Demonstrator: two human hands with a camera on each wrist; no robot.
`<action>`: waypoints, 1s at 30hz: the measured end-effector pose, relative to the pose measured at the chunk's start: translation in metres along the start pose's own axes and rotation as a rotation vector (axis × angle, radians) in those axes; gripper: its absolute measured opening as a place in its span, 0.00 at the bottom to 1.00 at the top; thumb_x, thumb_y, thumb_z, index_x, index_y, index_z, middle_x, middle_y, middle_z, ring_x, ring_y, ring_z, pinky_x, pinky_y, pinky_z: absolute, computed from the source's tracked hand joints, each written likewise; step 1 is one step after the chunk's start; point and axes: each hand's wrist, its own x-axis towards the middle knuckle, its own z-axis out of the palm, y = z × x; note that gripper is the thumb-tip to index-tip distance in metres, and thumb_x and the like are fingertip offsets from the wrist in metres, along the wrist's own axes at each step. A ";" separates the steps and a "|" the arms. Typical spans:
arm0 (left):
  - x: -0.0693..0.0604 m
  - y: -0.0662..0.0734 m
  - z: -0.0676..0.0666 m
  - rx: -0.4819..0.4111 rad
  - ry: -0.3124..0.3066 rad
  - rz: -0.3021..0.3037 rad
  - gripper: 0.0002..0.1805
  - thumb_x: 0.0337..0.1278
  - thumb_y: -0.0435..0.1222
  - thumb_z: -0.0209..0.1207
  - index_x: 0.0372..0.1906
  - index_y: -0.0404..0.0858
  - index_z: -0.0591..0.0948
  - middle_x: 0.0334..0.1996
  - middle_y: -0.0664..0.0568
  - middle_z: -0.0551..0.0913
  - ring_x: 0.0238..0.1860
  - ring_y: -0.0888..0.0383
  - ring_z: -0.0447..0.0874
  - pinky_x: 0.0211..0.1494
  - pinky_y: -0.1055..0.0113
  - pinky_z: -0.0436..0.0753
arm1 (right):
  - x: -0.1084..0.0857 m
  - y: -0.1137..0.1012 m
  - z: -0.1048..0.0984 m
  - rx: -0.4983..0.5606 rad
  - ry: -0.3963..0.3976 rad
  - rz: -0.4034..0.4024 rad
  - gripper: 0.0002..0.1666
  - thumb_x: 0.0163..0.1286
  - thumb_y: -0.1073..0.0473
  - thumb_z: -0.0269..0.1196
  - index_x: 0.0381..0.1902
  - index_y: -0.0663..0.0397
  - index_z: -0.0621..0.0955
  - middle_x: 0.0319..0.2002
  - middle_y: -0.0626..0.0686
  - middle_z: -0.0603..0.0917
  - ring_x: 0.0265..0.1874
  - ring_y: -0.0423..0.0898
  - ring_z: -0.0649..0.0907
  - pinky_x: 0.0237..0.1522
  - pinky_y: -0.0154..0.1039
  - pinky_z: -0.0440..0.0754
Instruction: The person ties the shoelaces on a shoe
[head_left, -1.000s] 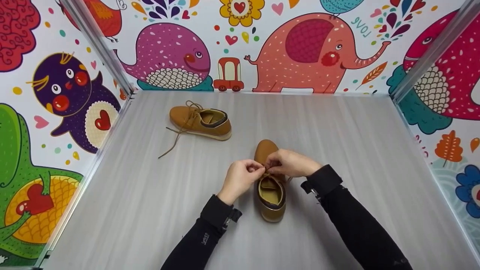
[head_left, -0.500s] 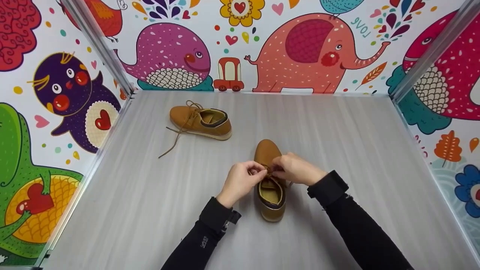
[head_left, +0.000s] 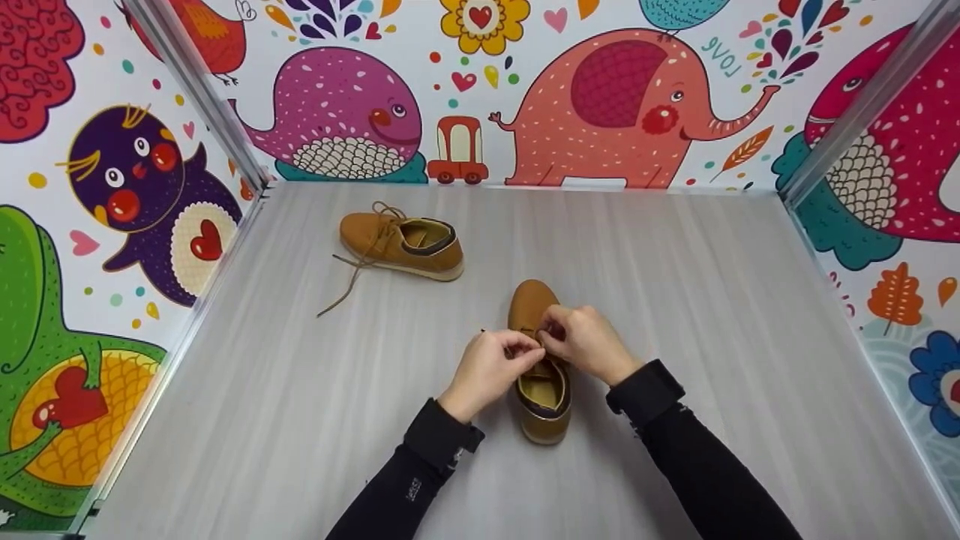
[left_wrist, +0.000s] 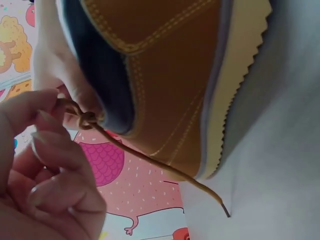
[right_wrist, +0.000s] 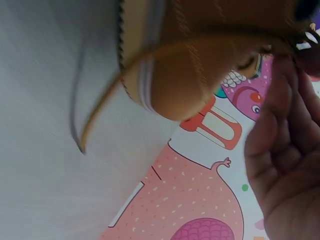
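Observation:
A brown shoe [head_left: 534, 304] stands toe-away on the floor, both hands over its lacing. The left hand [head_left: 487, 369] pinches a lace loop; in the left wrist view, thumb and forefinger of the left hand [left_wrist: 55, 165] hold it beside a knot [left_wrist: 86, 120], with a loose lace end [left_wrist: 165, 165] hanging past the shoe's side [left_wrist: 170, 85]. The right hand [head_left: 589, 341] has its fingertips together at the lacing. In the right wrist view the right hand [right_wrist: 285, 145] pinches at the laces, its fingertips partly in shadow, and a lace end [right_wrist: 107, 97] trails down to the floor.
A second brown shoe [head_left: 420, 259] lies to the upper left, toe pointing left, its loose lace [head_left: 349, 285] on the grey floor [head_left: 225, 405]. Printed cartoon walls [head_left: 600, 150] with metal corner posts [head_left: 202, 97] enclose the floor at the back and both sides.
The left hand has shifted slightly right and nearer the person. The right hand dipped toward the laces and has since moved slightly left. Neither shoe has visibly moved.

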 end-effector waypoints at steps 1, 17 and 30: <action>0.001 -0.001 0.000 0.002 0.025 -0.007 0.10 0.65 0.43 0.64 0.35 0.40 0.89 0.29 0.58 0.86 0.30 0.64 0.80 0.35 0.69 0.77 | -0.001 0.000 0.002 -0.008 0.025 -0.007 0.06 0.58 0.67 0.70 0.31 0.56 0.82 0.23 0.49 0.83 0.19 0.41 0.81 0.22 0.35 0.78; 0.025 -0.017 0.001 -0.081 -0.022 -0.229 0.10 0.67 0.38 0.62 0.35 0.36 0.88 0.27 0.55 0.84 0.27 0.64 0.77 0.32 0.70 0.76 | -0.010 0.005 0.016 -0.029 0.237 -0.179 0.10 0.56 0.70 0.74 0.33 0.55 0.85 0.29 0.49 0.87 0.26 0.43 0.85 0.28 0.37 0.82; 0.022 -0.014 -0.001 -0.237 -0.008 -0.239 0.07 0.62 0.34 0.64 0.34 0.33 0.86 0.27 0.53 0.83 0.27 0.62 0.77 0.31 0.70 0.75 | -0.024 -0.020 0.004 0.180 0.259 0.076 0.07 0.68 0.59 0.67 0.33 0.57 0.86 0.24 0.45 0.85 0.21 0.37 0.80 0.23 0.34 0.78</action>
